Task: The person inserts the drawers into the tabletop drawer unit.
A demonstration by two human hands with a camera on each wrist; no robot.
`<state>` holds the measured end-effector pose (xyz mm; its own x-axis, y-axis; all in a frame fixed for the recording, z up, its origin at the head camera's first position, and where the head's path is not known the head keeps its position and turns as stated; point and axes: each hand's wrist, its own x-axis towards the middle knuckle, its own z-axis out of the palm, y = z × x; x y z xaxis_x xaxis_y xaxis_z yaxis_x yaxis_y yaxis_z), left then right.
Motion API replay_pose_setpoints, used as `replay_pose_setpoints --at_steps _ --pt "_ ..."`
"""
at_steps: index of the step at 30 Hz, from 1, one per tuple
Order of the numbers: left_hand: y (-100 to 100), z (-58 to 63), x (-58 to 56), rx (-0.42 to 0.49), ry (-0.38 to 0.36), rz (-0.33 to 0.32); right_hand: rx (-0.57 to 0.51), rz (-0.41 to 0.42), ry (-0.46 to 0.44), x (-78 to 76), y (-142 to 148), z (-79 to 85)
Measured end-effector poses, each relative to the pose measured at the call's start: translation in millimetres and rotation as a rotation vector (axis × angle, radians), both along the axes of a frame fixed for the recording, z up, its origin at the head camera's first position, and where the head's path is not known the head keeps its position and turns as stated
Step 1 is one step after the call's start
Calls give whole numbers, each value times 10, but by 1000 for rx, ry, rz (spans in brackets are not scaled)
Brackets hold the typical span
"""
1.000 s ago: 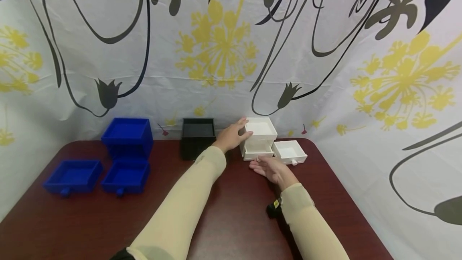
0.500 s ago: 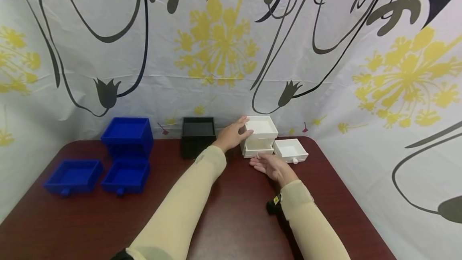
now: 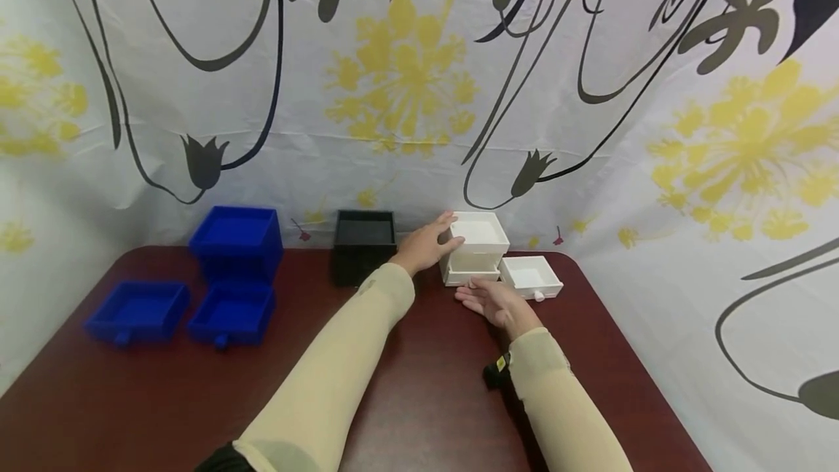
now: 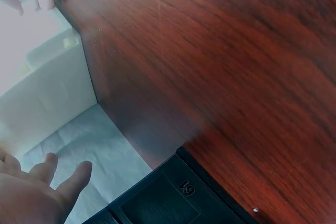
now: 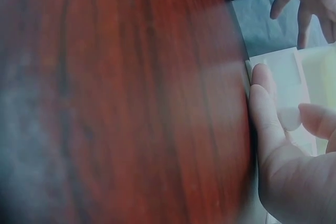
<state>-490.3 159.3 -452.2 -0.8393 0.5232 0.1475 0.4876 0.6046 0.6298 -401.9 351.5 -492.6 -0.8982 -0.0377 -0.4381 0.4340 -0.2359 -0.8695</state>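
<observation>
A white drawer cabinet [image 3: 477,231] stands at the back right. Its lower drawer [image 3: 473,277] sticks out a little. My left hand [image 3: 422,242] rests at the cabinet's upper left, fingers spread; the left wrist view shows the fingers [image 4: 44,169] extended beside its white wall. At the lower drawer's front my right hand [image 3: 496,304] is palm up with its fingers long. In the right wrist view the round knob [image 5: 289,119] lies between thumb and index finger. A second white drawer [image 3: 529,275] lies on the table to the cabinet's right.
A black cabinet [image 3: 363,246] stands left of the white one. Farther left are a blue cabinet [image 3: 236,231], its lower drawer [image 3: 229,313] pulled out, and a loose blue drawer [image 3: 139,308]. Patterned fabric [image 3: 314,93] hangs behind the brown table [image 3: 419,399].
The lower white drawer has slid slightly inward, the right hand staying at its front. My left hand keeps its place on the cabinet. The head view has shifted a little.
</observation>
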Motion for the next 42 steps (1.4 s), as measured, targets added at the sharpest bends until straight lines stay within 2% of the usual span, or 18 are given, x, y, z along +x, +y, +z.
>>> replay_pose_setpoints --at_steps 10,15,23,28,36,42 --pt "4 27 24 -8 5 -1 -30 -44 -29 -59 10 4" --pt "18 26 11 -17 5 3 -54 -30 -19 -83 30 0" --pt "9 -9 21 -17 -18 -5 -94 -62 -84 -100 54 -44" --pt "28 8 -2 -23 3 -2 -100 -67 -70 -127 72 -30" --pt "58 7 16 -15 -5 -4 -93 -73 -76 -81 67 7" --pt "40 -23 28 26 -11 10 -79 -36 -47 48 69 36"
